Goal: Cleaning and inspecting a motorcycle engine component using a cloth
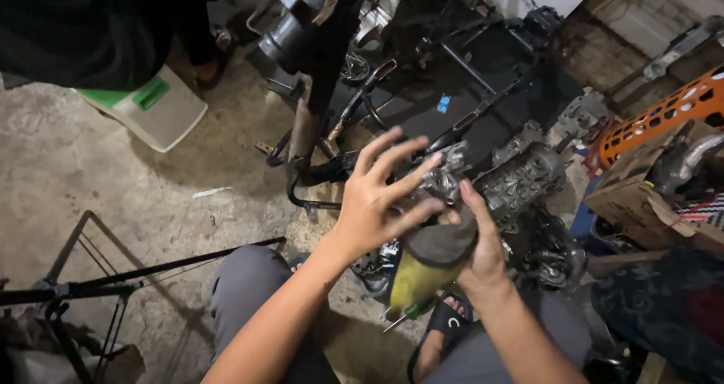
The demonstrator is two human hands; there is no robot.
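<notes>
My left hand (381, 195) is spread with its fingers apart, resting against a small grey metal engine part (443, 179) held up in front of me. My right hand (477, 241) grips a yellow-green cylindrical object with a dark grey cap (430, 259) just below that part; its thumb reaches up toward the metal part. A thin metal tip (394, 322) sticks out at the cylinder's lower end. Which hand bears the metal part's weight I cannot tell.
A finned engine block (524, 176) lies behind my hands beside a stripped motorcycle frame (317, 90). An orange perforated crate (664, 116) and a cardboard box (641, 195) stand at the right. A green-and-white stool (154, 105) and another person's legs are at upper left. A black metal stand (83, 286) is at lower left.
</notes>
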